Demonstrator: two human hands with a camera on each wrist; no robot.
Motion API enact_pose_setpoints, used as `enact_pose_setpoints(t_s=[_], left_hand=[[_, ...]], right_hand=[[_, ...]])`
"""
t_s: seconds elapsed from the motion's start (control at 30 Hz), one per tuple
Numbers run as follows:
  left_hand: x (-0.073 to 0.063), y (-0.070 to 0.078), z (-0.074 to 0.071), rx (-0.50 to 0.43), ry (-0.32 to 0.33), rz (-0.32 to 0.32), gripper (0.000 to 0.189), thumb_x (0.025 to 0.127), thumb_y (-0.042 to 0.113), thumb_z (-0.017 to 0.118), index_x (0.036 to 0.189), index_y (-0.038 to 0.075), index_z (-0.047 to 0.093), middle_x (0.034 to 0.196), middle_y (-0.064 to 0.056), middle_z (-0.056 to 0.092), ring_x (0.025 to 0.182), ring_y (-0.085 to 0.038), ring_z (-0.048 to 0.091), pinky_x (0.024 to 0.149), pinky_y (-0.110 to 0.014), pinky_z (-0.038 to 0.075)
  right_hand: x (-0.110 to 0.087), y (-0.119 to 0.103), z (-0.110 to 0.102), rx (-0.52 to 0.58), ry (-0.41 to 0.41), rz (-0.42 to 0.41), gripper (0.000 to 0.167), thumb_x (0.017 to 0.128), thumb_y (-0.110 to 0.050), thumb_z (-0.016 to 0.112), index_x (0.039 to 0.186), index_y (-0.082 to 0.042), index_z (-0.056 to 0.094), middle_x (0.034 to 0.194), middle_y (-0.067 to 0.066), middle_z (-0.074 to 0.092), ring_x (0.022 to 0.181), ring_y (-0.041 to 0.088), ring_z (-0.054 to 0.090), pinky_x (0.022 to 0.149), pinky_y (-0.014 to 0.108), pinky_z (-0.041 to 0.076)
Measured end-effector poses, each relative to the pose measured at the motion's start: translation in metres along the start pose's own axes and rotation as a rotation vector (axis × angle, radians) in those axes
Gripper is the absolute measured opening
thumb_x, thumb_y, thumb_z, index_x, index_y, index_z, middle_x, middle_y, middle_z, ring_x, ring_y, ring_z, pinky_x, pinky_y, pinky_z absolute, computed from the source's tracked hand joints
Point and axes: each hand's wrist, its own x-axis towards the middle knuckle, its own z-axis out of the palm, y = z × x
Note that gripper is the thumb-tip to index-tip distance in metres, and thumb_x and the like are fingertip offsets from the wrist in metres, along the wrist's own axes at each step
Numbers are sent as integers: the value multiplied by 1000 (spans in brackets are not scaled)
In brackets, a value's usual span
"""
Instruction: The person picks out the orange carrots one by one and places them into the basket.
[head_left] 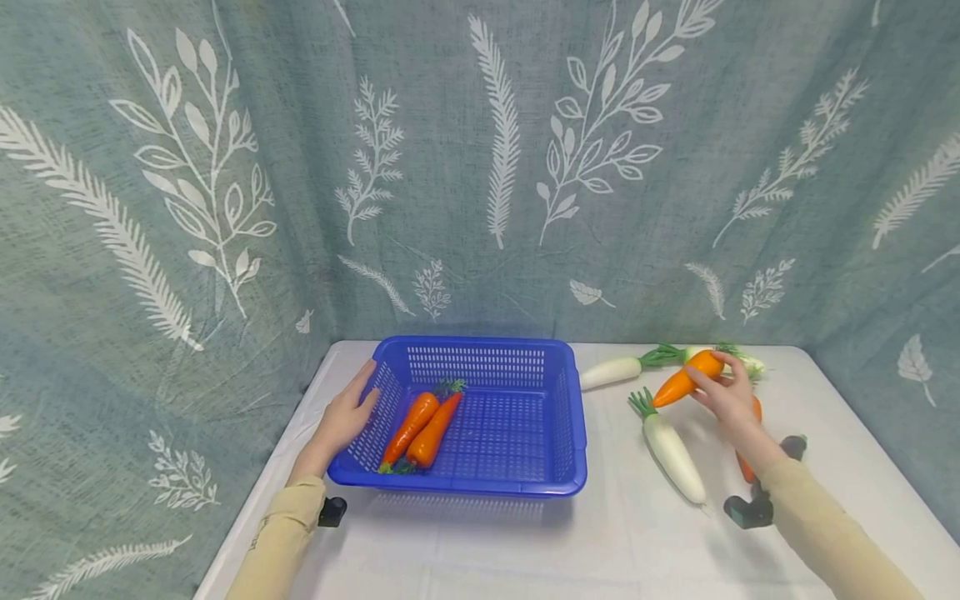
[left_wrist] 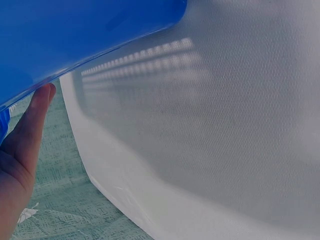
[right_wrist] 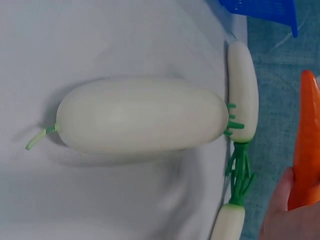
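Observation:
My right hand (head_left: 731, 400) grips an orange carrot (head_left: 682, 382) by its thick end, raised over the table's right side. In the right wrist view the carrot (right_wrist: 307, 145) points upward from the fingers. Below it lies a white radish (head_left: 675, 458) with short green stems. My left hand (head_left: 345, 417) rests at the left rim of a blue plastic basket (head_left: 491, 486), its fingers straight along the side. The left wrist view shows the thumb (left_wrist: 37, 115) touching the basket's edge. Inside the basket, two carrots (head_left: 437, 429) lie side by side at the left.
Behind the held carrot, a white radish (head_left: 611, 372) and another radish (head_left: 752, 367) lie along the table's back edge. Another carrot (head_left: 744, 468) is partly hidden under my right forearm. A patterned green curtain (head_left: 450, 167) hangs behind the white table (head_left: 600, 542).

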Motion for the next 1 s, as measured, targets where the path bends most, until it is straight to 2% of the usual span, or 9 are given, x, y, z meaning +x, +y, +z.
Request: enact_pose_setpoints(t_s=[0.13, 0.27, 0.43, 0.67, 0.77, 0.87, 1.0], left_hand=[[0, 0, -1, -3, -4, -2, 53, 102, 15, 38, 150, 0, 21, 155, -22, 22, 141, -42, 24, 116, -54, 20], [0, 0, -1, -8, -6, -3, 53, 102, 15, 38, 150, 0, 21, 155, -22, 22, 141, -41, 24, 116, -54, 19], [1, 0, -1, -2, -7, -2, 53, 102, 15, 38, 150, 0, 21, 155, -22, 23, 141, -42, 24, 116, -54, 19], [0, 2, -2, 2, -17, -19, 53, 102, 15, 38, 150, 0, 21, 155, -22, 22, 141, -42, 24, 116, -54, 19], [0, 3, -3, 2, -23, -25, 53, 102, 15, 37, 150, 0, 20, 155, -22, 22, 141, -42, 24, 116, -54, 19], [1, 4, -4, 3, -27, -27, 53, 102, 16, 37, 150, 0, 20, 155, -22, 21, 141, -42, 24, 116, -54, 19], [1, 4, -4, 6, -31, -30, 53, 102, 17, 37, 150, 1, 20, 155, -22, 21, 141, -42, 23, 116, -54, 19]], right_hand=[[-30, -30, 17, 1, -18, 0, 65, 89, -20, 65, 143, -14, 29, 110, 7, 39, 78, 0, 59, 73, 15, 56], [-49, -49, 30, -6, -30, 26, 63, 92, -16, 61, 144, -12, 25, 112, 6, 36, 76, -4, 56, 72, 11, 54], [-52, -53, 36, -20, -50, 39, 66, 92, -17, 61, 146, -11, 24, 114, 7, 36, 79, -3, 55, 75, 13, 55], [-51, -47, 39, 63, -86, -6, 55, 88, -20, 67, 134, -18, 37, 106, 6, 38, 79, 2, 59, 75, 14, 55], [-53, -50, 42, 37, -90, 19, 59, 89, -19, 66, 139, -17, 34, 109, 7, 37, 80, 1, 58, 75, 15, 55], [-55, -54, 47, -31, -110, 53, 66, 93, -21, 60, 147, -14, 23, 115, 6, 35, 83, -1, 56, 78, 14, 54], [-60, -56, 52, -48, -157, 50, 71, 94, -24, 59, 149, -11, 17, 117, 5, 36, 84, -2, 56, 81, 14, 54]])
